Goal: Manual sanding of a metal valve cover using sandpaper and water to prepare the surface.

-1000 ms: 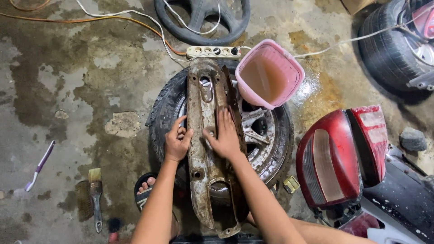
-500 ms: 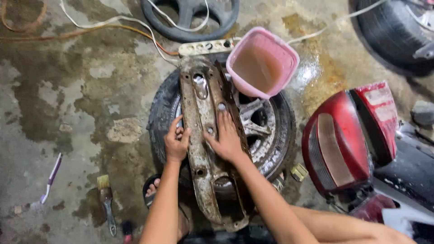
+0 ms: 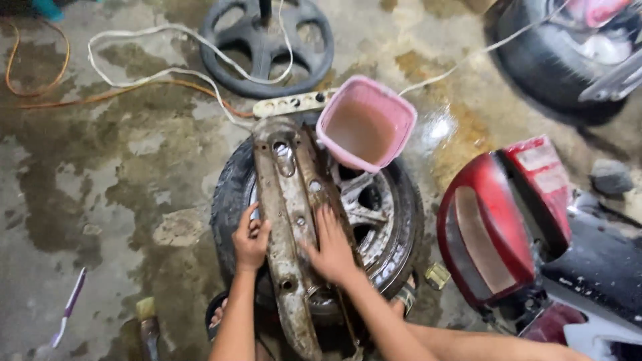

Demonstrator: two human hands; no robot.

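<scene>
Nearest the person, both bare hands rest on a long, grimy grey metal bracket (image 3: 289,227) that lies lengthwise across a black rubber tyre on its spoked alloy wheel (image 3: 384,220). The left hand (image 3: 251,241) curls its fingers over the bracket's left edge — a loose grip on the rim, not a fist. The right hand (image 3: 332,249) lies flat and spread on the bracket's middle, palm down, grasping nothing.

As a judgement, the cleaning looks only part done: the bracket is wet and caked with brown dirt along its whole length, and no stretch shows bare clean metal.

Left of the tyre, on the wet concrete floor (image 3: 100,200), lie a small paintbrush (image 3: 148,324) and a purple-handled toothbrush (image 3: 67,311), neither in hand. Right of the tyre stands a red scooter tail section (image 3: 498,220).

Just beyond the tyre, a pink square plastic tub (image 3: 366,124) of murky brown liquid perches at its far rim, beside a pale power strip (image 3: 294,103). Farther off — past the strip — lies a black steering wheel (image 3: 266,43), with white cable (image 3: 154,67) looping across the floor.
</scene>
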